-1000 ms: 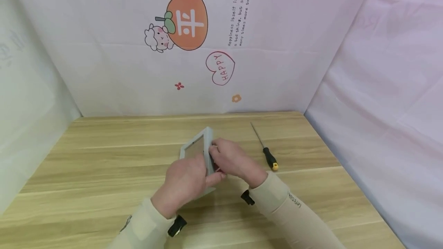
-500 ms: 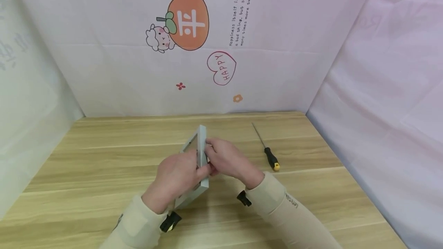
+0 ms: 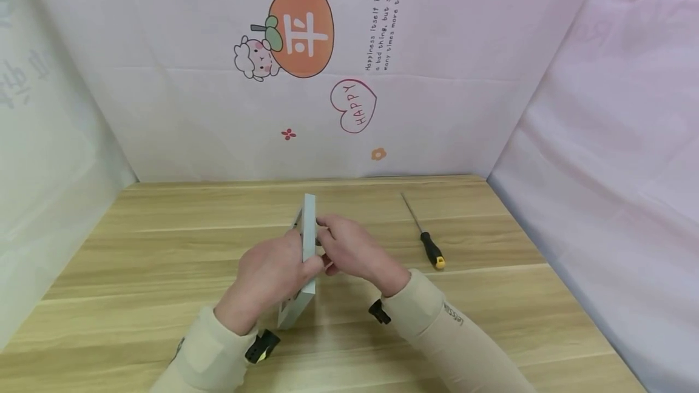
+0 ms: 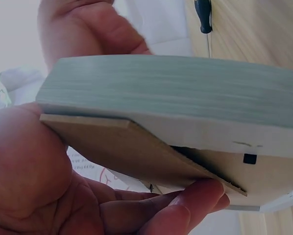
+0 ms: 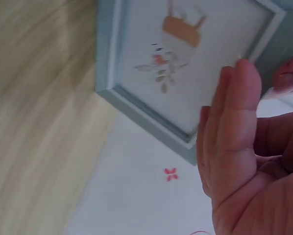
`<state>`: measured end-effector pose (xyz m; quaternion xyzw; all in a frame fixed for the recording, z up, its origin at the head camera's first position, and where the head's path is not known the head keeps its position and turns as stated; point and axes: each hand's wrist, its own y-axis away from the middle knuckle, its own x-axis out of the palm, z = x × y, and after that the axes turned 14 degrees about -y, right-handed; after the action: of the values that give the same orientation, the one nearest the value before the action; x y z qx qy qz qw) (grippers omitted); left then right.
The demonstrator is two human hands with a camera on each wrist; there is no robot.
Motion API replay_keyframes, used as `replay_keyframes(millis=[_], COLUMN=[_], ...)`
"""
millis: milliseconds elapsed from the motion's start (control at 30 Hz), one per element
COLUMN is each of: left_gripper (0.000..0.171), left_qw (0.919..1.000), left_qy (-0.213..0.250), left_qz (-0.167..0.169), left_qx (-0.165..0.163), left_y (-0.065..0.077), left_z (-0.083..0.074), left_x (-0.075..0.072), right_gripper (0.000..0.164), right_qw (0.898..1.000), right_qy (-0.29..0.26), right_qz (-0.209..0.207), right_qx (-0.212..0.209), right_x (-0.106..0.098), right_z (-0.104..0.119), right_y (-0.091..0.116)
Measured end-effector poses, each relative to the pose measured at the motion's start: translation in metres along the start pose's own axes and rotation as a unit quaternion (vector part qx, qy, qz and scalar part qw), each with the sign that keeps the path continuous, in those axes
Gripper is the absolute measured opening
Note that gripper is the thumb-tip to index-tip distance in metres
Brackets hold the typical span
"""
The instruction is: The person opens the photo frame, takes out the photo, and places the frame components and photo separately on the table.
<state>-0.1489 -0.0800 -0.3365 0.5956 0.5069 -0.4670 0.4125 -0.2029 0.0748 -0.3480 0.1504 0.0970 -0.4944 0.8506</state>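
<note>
A pale blue-green picture frame (image 3: 309, 223) stands almost edge-on to the head view, tilted above the table. My left hand (image 3: 269, 268) grips its near edge; in the left wrist view its fingers (image 4: 185, 210) lie against the brown stand flap (image 4: 112, 142) on the back. On the front side is my right hand (image 3: 352, 248). The right wrist view has its fingers (image 5: 234, 117) fairly straight over the front, where a picture (image 5: 178, 44) with an animal and leaves shows. Whether these fingers touch the front, I cannot tell.
To the right on the wooden table (image 3: 164, 259) lies a screwdriver (image 3: 432, 251) with a black and yellow handle, its shaft pointing away. A printed white cloth (image 3: 191, 126) rises behind the table, with white cloth at both sides.
The picture frame has turned from showing its brown back to nearly edge-on and shifted left. Both hands have moved left along with it. The screwdriver lies as before.
</note>
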Motion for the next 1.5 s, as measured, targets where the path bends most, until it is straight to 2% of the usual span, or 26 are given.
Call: replay_keyframes(millis=[200,400,567,833,1067,1300,1500], left_gripper=[0.020,0.017,0.016,0.012,0.011,0.037,0.052], left_qw=[1.0000,0.9999,0.9995,0.9989,0.9978,0.9942,0.9872], left_qy=[-0.005,0.007,0.013,0.030,0.054,0.104,0.159], left_qz=[0.000,-0.011,-0.028,-0.032,-0.031,-0.028,-0.016], left_qx=[-0.004,0.003,0.010,0.014,0.020,0.007,0.000], left_y=[0.001,0.003,0.005,0.008,0.005,0.003,0.004], left_z=[0.002,0.006,0.010,0.015,0.020,0.026,0.031], left_x=[0.000,-0.002,-0.003,-0.004,-0.002,0.004,0.008], right_gripper=[0.047,0.027,0.030,0.034,0.034,0.030,0.030], right_qw=[0.997,0.994,0.992,0.991,0.992,0.995,0.994], right_qy=[0.057,0.080,0.090,0.089,0.082,0.047,0.057], right_qz=[0.030,0.064,0.069,0.072,0.077,0.069,0.065], right_qx=[0.041,0.048,0.053,0.069,0.062,0.062,0.061], right_x=[0.006,0.018,0.025,0.030,0.030,0.026,0.021], right_z=[-0.023,-0.040,-0.046,-0.047,-0.048,-0.051,-0.052], right_y=[-0.013,-0.019,-0.020,-0.019,-0.019,-0.016,-0.013])
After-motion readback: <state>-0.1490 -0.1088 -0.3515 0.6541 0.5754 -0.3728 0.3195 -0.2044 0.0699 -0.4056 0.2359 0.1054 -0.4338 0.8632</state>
